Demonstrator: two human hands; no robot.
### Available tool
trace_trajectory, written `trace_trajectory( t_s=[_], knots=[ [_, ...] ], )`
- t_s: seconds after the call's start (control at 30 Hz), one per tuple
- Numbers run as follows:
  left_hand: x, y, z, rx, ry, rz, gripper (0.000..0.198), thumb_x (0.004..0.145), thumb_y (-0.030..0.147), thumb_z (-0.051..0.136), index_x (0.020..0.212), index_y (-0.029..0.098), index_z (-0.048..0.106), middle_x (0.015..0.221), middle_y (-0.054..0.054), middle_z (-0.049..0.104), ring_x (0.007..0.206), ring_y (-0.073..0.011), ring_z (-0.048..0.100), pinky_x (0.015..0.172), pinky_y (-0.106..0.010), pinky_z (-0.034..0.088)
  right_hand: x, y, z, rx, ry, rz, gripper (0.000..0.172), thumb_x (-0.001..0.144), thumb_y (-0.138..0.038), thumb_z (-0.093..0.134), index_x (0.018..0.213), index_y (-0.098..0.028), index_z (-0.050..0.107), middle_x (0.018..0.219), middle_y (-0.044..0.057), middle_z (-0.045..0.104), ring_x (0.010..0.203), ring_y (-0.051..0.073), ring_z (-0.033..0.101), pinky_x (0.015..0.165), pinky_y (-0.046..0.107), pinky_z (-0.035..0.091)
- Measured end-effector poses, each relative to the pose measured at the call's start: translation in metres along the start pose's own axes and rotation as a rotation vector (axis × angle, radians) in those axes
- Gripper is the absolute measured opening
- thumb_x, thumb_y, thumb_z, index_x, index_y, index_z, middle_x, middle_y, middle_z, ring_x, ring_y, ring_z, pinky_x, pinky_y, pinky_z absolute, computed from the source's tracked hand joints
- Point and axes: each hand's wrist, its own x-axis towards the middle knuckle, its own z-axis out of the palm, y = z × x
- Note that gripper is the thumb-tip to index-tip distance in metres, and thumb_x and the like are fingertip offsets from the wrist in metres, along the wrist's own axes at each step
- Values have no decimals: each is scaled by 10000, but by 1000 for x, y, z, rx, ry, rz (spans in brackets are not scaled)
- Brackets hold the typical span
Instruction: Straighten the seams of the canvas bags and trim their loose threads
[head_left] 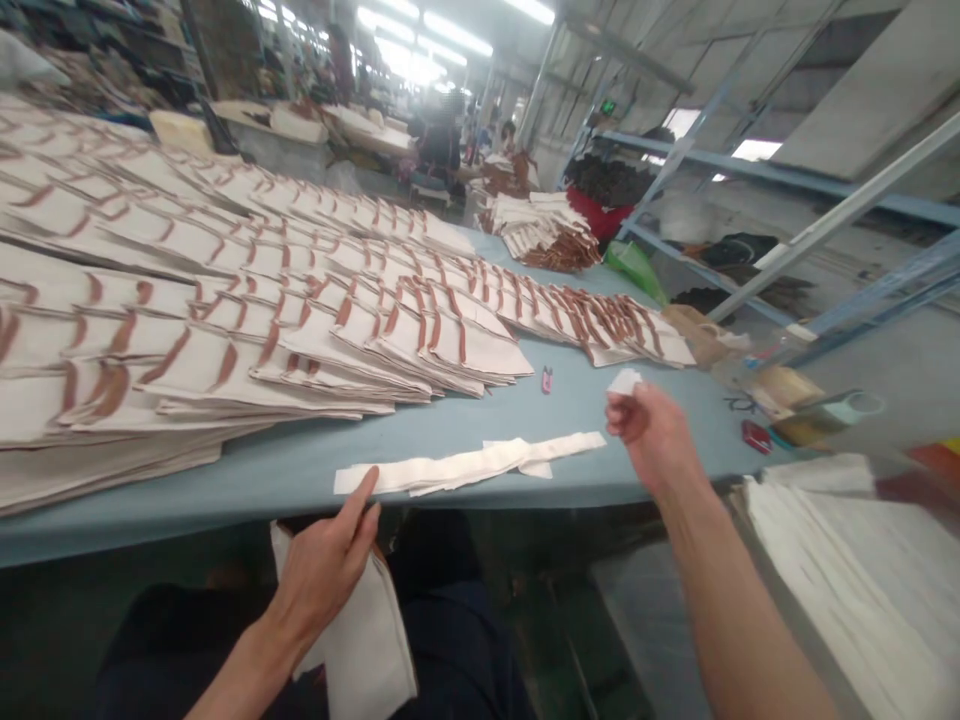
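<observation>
My right hand (651,428) is raised above the blue table (465,415), its fingers pinched on a small white fabric piece (624,381). My left hand (328,565) reaches to the table's near edge, fingers together, touching the left end of a pile of long white fabric strips (469,464) that lies along that edge. A cream fabric piece (367,640) hangs under my left hand over my lap.
Overlapping rows of cream bags with brown handles (247,300) cover the table's left and far side. A small pink object (547,379) lies near the strips. Stacked white fabric (855,580) sits at right, beside tape and clutter (795,410). Metal shelving (750,200) stands beyond.
</observation>
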Motion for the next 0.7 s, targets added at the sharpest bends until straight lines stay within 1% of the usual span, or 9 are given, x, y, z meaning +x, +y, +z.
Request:
trace_trajectory(
  t_s=[0.1,0.17,0.27,0.37,0.4,0.47,0.57,0.63,0.7],
  knots=[
    [-15,-6,-2,-246,120,-14,593,1045,431,414,1578,177,478,704,-24,779,723,-265,792,645,-275,525,-41,-2,48,-74,-166,10,273,782,-398,848,789,-153,727,734,39,748,532,102,588,435,171,481],
    [-34,1,-3,-446,124,0,535,1035,492,433,1422,190,645,693,-12,752,676,-229,745,640,-261,503,-72,-1,82,-88,-281,27,319,826,-452,813,851,-138,763,774,63,766,541,107,590,449,183,499],
    [-64,28,-4,-794,-84,85,470,1018,540,493,1085,192,802,708,-17,696,650,-174,629,605,-236,445,-119,-1,128,-8,-435,56,317,908,-480,750,952,-166,775,975,85,804,563,95,605,459,175,507],
    [-81,56,-5,-1203,-249,74,624,925,654,617,1255,140,742,617,36,508,545,-113,417,502,-213,297,-161,-3,157,62,-504,155,315,958,-477,706,973,-174,790,860,73,792,549,94,603,469,159,497],
    [-83,62,-7,-1345,-296,98,703,894,708,627,1281,128,719,563,69,413,496,-92,313,466,-213,213,-174,-3,162,70,-532,200,315,968,-472,696,991,-174,797,780,66,775,542,99,603,480,160,499],
    [-85,68,-12,-1552,-344,137,752,801,735,731,1234,121,718,553,92,348,495,-68,229,472,-212,161,-195,-2,163,71,-577,291,347,973,-487,685,1024,-166,806,648,48,722,517,108,590,504,178,508],
    [-86,64,-22,-1756,-441,140,791,627,673,910,1179,143,712,569,82,446,485,-55,295,464,-192,209,-220,5,148,21,-540,429,375,951,-527,706,983,-165,798,598,33,679,504,114,574,522,203,504],
    [-90,60,-27,-1850,-416,145,845,550,689,941,1149,134,722,567,78,463,484,-49,313,457,-179,223,-232,12,130,-30,-468,491,390,926,-551,731,909,-165,779,594,33,667,512,124,575,509,208,484],
    [-93,58,-29,-1920,-336,107,842,587,727,905,1147,120,739,586,63,490,500,-49,346,479,-165,270,-242,21,111,-68,-412,532,419,905,-578,747,855,-163,764,602,40,667,509,129,570,493,214,471]
  ],
)
